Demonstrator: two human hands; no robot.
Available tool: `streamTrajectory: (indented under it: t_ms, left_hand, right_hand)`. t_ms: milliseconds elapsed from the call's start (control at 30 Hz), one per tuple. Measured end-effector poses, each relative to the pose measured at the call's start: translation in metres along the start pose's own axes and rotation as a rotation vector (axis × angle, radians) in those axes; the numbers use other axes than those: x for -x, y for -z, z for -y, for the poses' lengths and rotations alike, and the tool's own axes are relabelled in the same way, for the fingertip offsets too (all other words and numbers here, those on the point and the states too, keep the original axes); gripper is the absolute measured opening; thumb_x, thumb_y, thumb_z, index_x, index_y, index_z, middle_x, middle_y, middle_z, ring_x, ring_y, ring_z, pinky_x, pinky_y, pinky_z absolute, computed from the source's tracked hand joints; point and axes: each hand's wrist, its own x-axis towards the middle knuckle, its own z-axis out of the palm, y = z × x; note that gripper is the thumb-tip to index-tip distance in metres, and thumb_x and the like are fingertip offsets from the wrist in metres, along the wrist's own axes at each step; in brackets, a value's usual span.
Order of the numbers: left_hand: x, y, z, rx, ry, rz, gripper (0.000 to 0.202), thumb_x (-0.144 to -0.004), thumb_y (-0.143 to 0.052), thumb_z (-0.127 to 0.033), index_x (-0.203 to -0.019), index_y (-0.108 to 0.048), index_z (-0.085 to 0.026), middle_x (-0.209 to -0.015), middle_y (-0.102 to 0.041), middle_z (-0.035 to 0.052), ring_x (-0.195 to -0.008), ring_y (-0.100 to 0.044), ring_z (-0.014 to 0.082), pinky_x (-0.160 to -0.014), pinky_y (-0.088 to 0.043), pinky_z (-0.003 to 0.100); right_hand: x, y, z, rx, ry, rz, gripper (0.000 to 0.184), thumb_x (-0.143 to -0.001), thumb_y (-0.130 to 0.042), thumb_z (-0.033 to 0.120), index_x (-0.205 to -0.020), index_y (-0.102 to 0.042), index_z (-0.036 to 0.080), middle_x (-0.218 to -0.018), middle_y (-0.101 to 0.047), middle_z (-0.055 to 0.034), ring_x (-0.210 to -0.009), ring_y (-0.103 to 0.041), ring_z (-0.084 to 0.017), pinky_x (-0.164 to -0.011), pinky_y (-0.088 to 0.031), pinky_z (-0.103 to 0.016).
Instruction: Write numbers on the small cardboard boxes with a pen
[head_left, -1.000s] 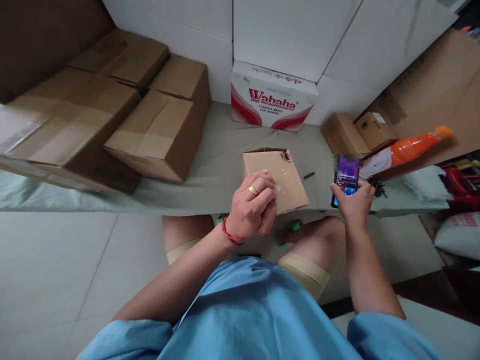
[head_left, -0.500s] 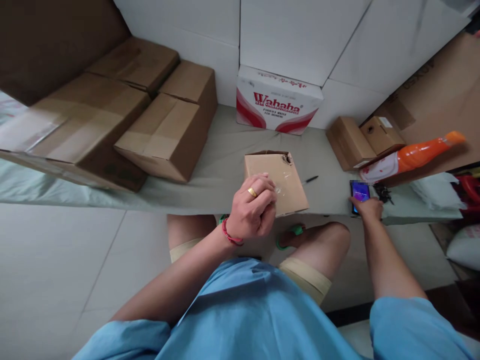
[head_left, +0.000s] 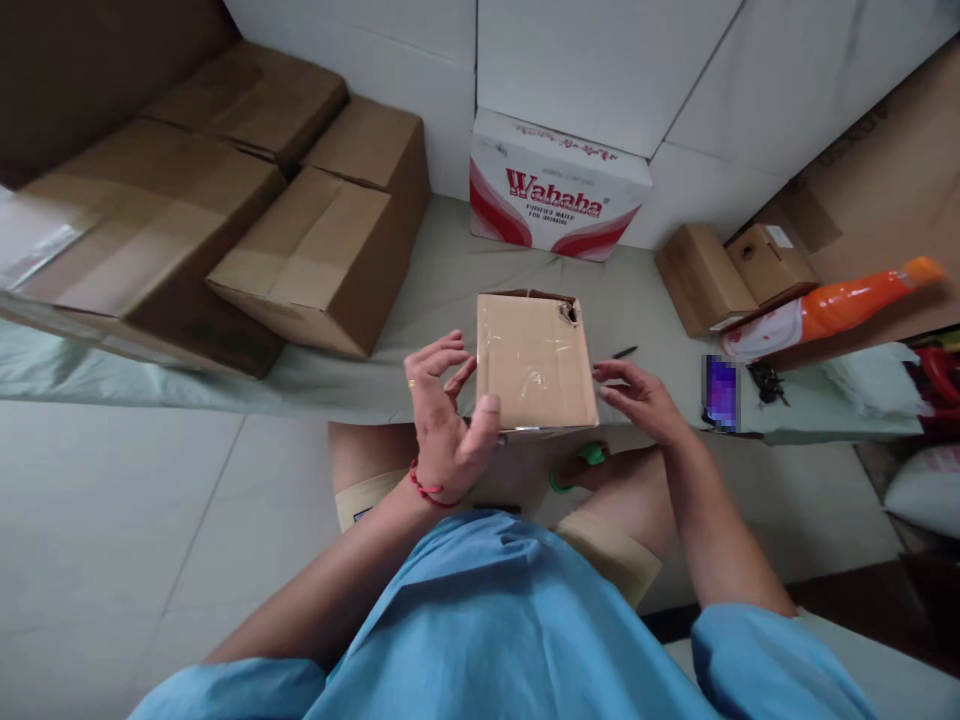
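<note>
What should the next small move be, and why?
Probably close the right hand on the right side of the torn box: its fingers are beside that side, contact unclear, while the left hand has its thumb at the near left corner. The box reaches the front edge of the table, so a two-sided hold seems safer.

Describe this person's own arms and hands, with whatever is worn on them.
Both arms emerge from loose, plain blue sleeves ending around the elbows. The left hand wears a gold-coloured ring, with a thin red bracelet at its wrist. The right hand shows no ring or bracelet. Neither wears a glove.
</note>
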Motion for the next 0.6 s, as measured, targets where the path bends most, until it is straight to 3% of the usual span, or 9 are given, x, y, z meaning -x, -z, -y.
streamTrajectory:
  t_ms: [67,167,233,367,433,500,600]
  left_hand:
    - [-0.004,0.013,0.003,-0.01,0.099,-0.066,0.048,-0.103,-0.055,-0.067,-0.122,-0.057,-0.023,-0.121,-0.062,0.0097,-0.116,-0.068,0.026,-0.091,-0.059,0.04]
    - [-0.009,0.035,0.01,-0.164,0.25,-0.191,0.064,-0.108,-0.034,-0.077,-0.1,-0.064,-0.02,-0.094,-0.066,0.0051,-0.085,-0.064,0.0201,-0.078,-0.053,0.035]
    - [-0.008,0.049,0.018,-0.276,0.335,-0.265,0.072,-0.108,-0.026,-0.079,-0.093,-0.066,-0.021,-0.088,-0.066,0.0051,-0.081,-0.062,0.0207,-0.076,-0.05,0.035]
    - [0.012,0.065,0.035,-0.219,0.451,-0.318,0.071,-0.104,-0.028,-0.086,-0.114,-0.061,-0.023,-0.103,-0.068,0.0062,-0.085,-0.067,0.0209,-0.078,-0.054,0.036]
    - [0.027,0.066,0.038,-0.112,0.482,-0.264,0.072,-0.098,-0.037,-0.092,-0.116,-0.055,-0.025,-0.109,-0.068,0.0072,-0.091,-0.07,0.0222,-0.08,-0.058,0.037]
    - [0.04,0.064,0.035,-0.052,0.508,-0.136,0.076,-0.086,-0.058,-0.095,-0.116,-0.053,-0.025,-0.115,-0.07,0.0091,-0.102,-0.073,0.0261,-0.087,-0.061,0.04]
    - [0.051,0.054,0.026,0.103,0.607,0.044,0.088,-0.069,-0.087,-0.083,-0.124,-0.05,-0.025,-0.132,-0.069,0.0142,-0.122,-0.071,0.0313,-0.098,-0.062,0.042]
  right_hand:
    - [0.0,-0.03,0.02,-0.059,0.096,0.046,0.055,-0.093,-0.08,0.057,-0.14,-0.069,0.03,-0.133,-0.071,-0.0092,-0.118,-0.07,-0.023,-0.103,-0.064,-0.043]
    - [0.001,-0.069,0.043,-0.026,0.217,0.022,0.067,-0.092,-0.083,0.057,-0.152,-0.06,0.035,-0.152,-0.057,-0.0109,-0.126,-0.065,-0.024,-0.106,-0.063,-0.045]
    - [0.002,-0.089,0.052,0.013,0.261,-0.028,0.072,-0.093,-0.081,0.057,-0.157,-0.055,0.036,-0.159,-0.049,-0.0126,-0.126,-0.064,-0.024,-0.106,-0.063,-0.046]
    - [0.002,-0.116,0.058,0.053,0.244,-0.121,0.06,-0.102,-0.069,0.055,-0.156,-0.055,0.033,-0.158,-0.048,-0.0143,-0.108,-0.064,-0.02,-0.098,-0.064,-0.043]
    - [0.003,-0.124,0.057,0.045,0.226,-0.145,0.054,-0.103,-0.068,0.054,-0.152,-0.059,0.032,-0.157,-0.049,-0.0137,-0.103,-0.063,-0.019,-0.094,-0.064,-0.042]
    - [0.006,-0.129,0.056,0.036,0.216,-0.16,0.051,-0.103,-0.068,0.052,-0.15,-0.062,0.033,-0.157,-0.05,-0.0126,-0.1,-0.062,-0.019,-0.093,-0.064,-0.041]
    - [0.013,-0.135,0.055,0.038,0.183,-0.184,0.05,-0.103,-0.068,0.051,-0.151,-0.063,0.036,-0.156,-0.051,-0.0113,-0.099,-0.062,-0.019,-0.093,-0.064,-0.041]
